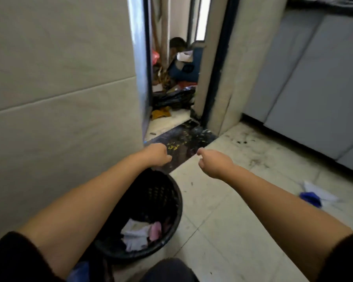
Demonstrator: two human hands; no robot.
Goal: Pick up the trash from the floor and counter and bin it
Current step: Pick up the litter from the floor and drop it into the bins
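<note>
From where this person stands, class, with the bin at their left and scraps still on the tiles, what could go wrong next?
1. The blue and white scraps lie on the floor to the right, apart from both hands; turned toward the doorway, the person might overlook them.
2. The left hand hovers at the rim of the black bin; a knock may tip it and spill the paper inside.
</note>
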